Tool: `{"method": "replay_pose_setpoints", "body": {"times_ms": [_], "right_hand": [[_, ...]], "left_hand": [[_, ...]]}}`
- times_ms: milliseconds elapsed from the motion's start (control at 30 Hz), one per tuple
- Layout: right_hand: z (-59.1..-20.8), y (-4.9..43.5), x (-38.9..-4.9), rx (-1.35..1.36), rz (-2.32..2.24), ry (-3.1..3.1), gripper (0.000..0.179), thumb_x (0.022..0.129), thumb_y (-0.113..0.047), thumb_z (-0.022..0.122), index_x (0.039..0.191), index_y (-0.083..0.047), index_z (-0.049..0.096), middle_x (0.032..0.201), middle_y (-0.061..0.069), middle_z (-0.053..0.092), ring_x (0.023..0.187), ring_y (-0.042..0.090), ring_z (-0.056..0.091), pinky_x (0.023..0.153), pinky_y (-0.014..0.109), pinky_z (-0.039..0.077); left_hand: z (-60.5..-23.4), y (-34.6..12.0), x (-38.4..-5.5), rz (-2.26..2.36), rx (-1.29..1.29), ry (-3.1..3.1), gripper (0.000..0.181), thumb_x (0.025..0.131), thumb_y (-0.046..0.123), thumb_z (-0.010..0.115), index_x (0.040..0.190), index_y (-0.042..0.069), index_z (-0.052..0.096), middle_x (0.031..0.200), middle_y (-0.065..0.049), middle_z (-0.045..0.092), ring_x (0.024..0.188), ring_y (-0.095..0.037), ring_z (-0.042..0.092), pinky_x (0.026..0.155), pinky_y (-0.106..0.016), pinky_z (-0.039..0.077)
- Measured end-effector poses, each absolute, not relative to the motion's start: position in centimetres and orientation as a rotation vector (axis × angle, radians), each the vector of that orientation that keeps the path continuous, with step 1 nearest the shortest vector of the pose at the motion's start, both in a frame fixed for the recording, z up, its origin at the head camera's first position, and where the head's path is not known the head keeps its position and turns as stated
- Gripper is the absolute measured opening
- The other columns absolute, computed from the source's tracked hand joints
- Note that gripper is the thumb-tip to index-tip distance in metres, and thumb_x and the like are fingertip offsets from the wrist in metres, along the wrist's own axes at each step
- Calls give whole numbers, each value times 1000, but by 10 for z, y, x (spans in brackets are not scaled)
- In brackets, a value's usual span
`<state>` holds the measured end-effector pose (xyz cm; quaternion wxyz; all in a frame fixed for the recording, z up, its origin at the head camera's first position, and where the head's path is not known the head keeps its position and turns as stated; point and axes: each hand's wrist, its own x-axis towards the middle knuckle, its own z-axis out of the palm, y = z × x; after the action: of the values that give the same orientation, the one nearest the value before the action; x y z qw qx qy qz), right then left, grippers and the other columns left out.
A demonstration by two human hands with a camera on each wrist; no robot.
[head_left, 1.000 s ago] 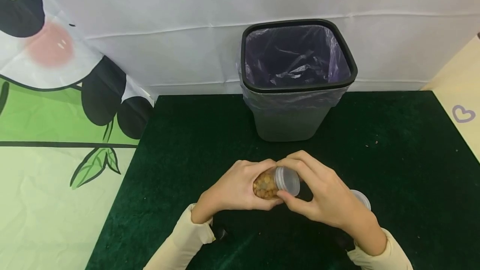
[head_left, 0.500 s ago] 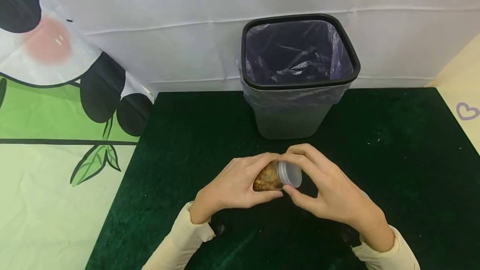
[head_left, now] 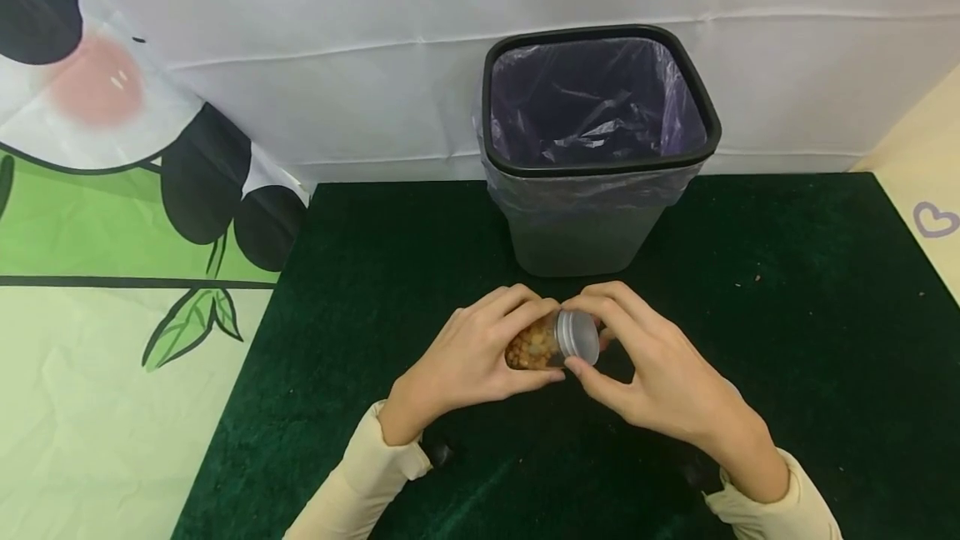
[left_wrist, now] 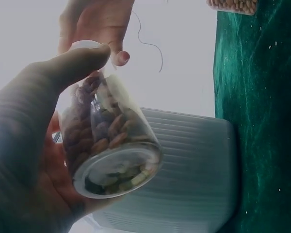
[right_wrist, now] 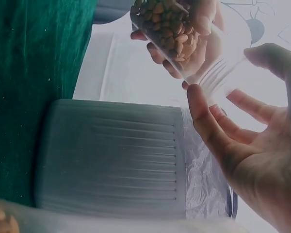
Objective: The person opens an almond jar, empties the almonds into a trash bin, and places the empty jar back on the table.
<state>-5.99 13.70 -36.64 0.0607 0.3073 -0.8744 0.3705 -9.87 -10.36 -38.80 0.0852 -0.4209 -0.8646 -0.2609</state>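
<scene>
A clear jar [head_left: 534, 345] of small brown nuts or beans lies tilted between both hands above the table. My left hand [head_left: 468, 348] grips its body, thumb on the near side and fingers over the far side. At the right end sits the translucent lid [head_left: 582, 337], with the ridged rim facing my right hand [head_left: 660, 373]. That hand's thumb and fingertips pinch the lid's edge. From the left wrist view, the jar's round base [left_wrist: 119, 170] faces the camera. The right wrist view shows the contents slumped toward the base, with space near the lid.
A grey bin [head_left: 585, 232] with a black rim and plastic liner stands behind the hands, against the white backdrop. Dark green cloth [head_left: 375, 257] covers the table. Another jar with brown contents [left_wrist: 234, 6] shows at the left wrist view's corner; my right forearm mostly hides it from the head view.
Both hands and the jar have risen slightly in the head view, toward the bin. My right hand's hold on the lid has shifted a little. The second jar has become hidden behind my right forearm.
</scene>
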Motion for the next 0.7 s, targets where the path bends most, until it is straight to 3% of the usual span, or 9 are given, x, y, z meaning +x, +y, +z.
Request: {"method": "replay_pose_setpoints", "body": {"times_ms": [467, 600, 700], "right_hand": [[-367, 139, -61, 1023, 1008, -2632, 62, 77, -22, 77, 134, -23, 51, 138, -4, 45, 119, 7, 47, 98, 29, 50], [-366, 141, -60, 1002, 992, -2682, 73, 81, -32, 78, 143, -25, 41, 144, -4, 41, 117, 6, 49, 92, 27, 54], [-366, 141, -60, 909, 927, -2746, 76, 83, -45, 75, 146, -26, 37, 142, -5, 42, 104, 3, 53, 75, 22, 54]], "left_hand": [[-386, -105, -98, -767, -1261, -2607, 62, 82, 59, 70, 131, 24, 57, 114, 8, 58, 94, -5, 58, 73, -18, 54], [-385, -105, -98, -762, -1250, -2605, 62, 82, 58, 71, 131, 24, 57, 113, 8, 58, 93, -5, 57, 72, -19, 54], [-385, -105, -97, -742, -1240, -2600, 62, 82, 59, 70, 131, 25, 57, 113, 8, 58, 93, -5, 56, 71, -20, 54]]}}
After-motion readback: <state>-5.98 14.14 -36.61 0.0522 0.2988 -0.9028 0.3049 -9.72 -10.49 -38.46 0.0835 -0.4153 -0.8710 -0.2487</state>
